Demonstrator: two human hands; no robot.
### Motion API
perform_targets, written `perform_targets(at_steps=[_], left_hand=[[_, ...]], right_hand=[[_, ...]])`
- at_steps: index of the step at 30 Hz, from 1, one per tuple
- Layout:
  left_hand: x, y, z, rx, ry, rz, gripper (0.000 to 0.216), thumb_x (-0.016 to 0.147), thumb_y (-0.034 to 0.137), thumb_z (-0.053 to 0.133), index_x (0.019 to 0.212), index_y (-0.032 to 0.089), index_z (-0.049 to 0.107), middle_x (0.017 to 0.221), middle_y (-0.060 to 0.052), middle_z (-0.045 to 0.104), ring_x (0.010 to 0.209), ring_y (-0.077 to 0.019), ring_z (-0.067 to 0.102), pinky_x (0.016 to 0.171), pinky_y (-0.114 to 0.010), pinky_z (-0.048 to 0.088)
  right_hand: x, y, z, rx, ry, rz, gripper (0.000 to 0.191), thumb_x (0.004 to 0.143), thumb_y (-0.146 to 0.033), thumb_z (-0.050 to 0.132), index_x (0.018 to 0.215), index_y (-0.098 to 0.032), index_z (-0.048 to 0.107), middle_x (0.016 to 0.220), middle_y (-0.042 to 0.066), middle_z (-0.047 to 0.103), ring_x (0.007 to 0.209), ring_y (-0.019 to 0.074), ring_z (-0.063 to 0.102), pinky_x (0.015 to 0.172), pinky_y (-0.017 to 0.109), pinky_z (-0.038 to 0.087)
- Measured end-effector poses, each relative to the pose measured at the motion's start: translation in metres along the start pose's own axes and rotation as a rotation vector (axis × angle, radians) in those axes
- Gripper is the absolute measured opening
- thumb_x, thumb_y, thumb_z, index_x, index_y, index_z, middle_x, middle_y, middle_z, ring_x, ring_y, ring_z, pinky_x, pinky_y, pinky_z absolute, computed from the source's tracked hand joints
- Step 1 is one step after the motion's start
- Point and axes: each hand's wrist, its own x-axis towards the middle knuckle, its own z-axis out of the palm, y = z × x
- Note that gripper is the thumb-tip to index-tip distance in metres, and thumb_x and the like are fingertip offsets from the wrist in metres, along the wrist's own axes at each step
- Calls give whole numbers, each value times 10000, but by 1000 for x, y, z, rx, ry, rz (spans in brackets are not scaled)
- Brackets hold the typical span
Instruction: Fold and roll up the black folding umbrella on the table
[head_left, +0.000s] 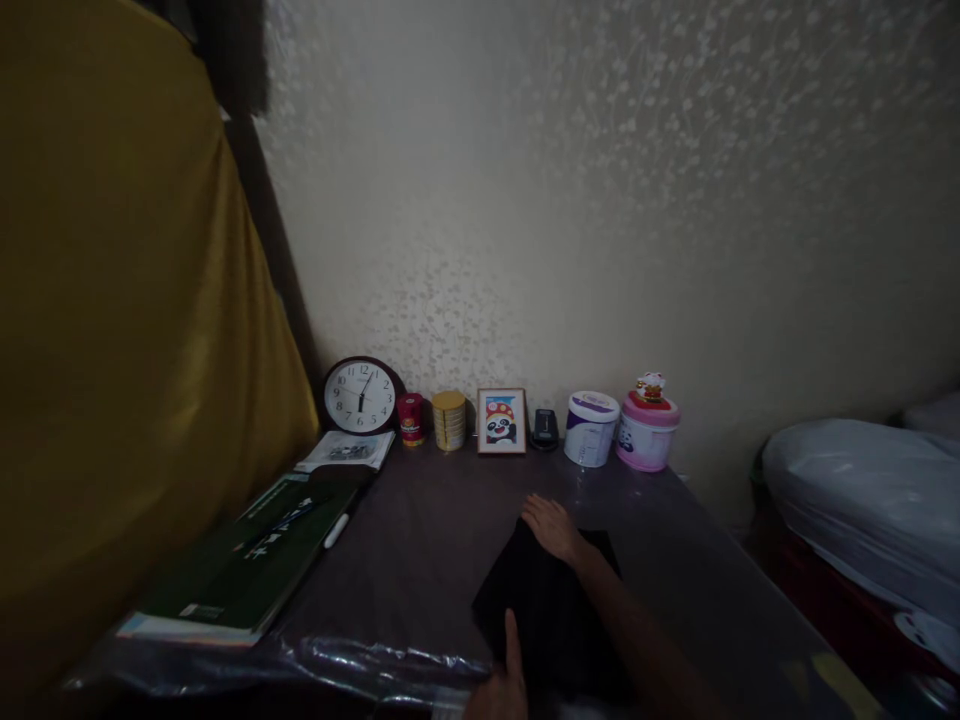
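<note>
A flat black piece (551,620) that looks like folded cloth lies on the table, one corner turned toward the left. My right hand (551,528) rests flat over its far edge, fingers stretched out and pointing left. Close to the table's front edge is my left hand (501,690), its index finger straight and touching the near left part of the black piece. The left hand's other fingers are mostly out of sight at the bottom of the view. The right forearm covers part of the black piece.
A dark table (420,560) wears a clear plastic cover. Along the wall stand a clock (360,396), a red tin (411,419), a yellow-lidded jar (449,421), a framed panda picture (502,421), a small black device (544,428) and two tubs (591,430). Green books (255,550) and a white pen (337,530) lie left.
</note>
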Motion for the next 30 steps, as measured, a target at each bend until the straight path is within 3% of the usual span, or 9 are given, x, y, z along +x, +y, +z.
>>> perform_targets(at_steps=[3, 6, 9, 14, 21, 25, 30], left_hand=[[-4, -3, -5, -24, -29, 55, 686, 799, 116, 378, 1361, 193, -9, 959, -169, 668, 871, -258, 643, 723, -339, 462], [-7, -4, -10, -31, -64, 64, 669, 807, 109, 337, 1368, 174, -21, 997, -165, 661, 895, -247, 635, 740, -338, 456], [-11, -2, -15, -27, -88, 59, 711, 778, 75, 352, 1369, 160, -32, 1041, -169, 646, 925, -273, 624, 764, -380, 454], [-15, -2, -19, -33, -66, 107, 841, 723, 109, 470, 1360, 93, -80, 1024, -168, 654, 919, -291, 622, 776, -402, 457], [-9, -10, -9, -20, -63, 123, 841, 726, 147, 476, 1376, 79, -54, 1057, -176, 637, 910, -281, 625, 750, -368, 456], [-7, -13, -4, -41, -40, 147, 827, 735, 165, 462, 1381, 82, -49, 1097, -169, 618, 934, -273, 618, 745, -347, 450], [-10, -17, -4, -71, -23, 154, 834, 751, 185, 458, 1373, 100, -91, 1031, -140, 655, 932, -222, 623, 743, -279, 438]], right_hand=[[0, -4, -9, -20, 72, 75, 319, 885, -224, 377, 1121, -139, 574, 1245, 147, 523, 1194, 258, 433, 988, 458, 307], [-19, -19, -18, 34, 131, -13, 320, 906, -255, 347, 1114, -166, 572, 1206, 106, 565, 1176, 212, 451, 1005, 400, 297], [-42, -35, -20, 147, 88, -170, 314, 917, -262, 326, 993, -215, 627, 1066, 47, 647, 1131, 181, 488, 1004, 385, 298], [-54, -50, -17, 187, -3, -122, 312, 913, -228, 330, 979, -215, 635, 1090, 44, 638, 1173, 186, 448, 1032, 428, 245], [-95, -88, -22, 306, -41, -267, 319, 916, -221, 327, 911, -225, 646, 924, 20, 682, 1054, 130, 521, 1068, 361, 200], [-113, -95, -34, 424, -40, -226, 329, 922, -214, 300, 993, -253, 619, 1002, -7, 664, 1079, 110, 504, 1064, 332, 220], [-102, -81, -34, 355, 50, 137, 346, 902, -307, 325, 1131, -212, 565, 1293, 66, 491, 1252, 207, 348, 1048, 453, 218]])
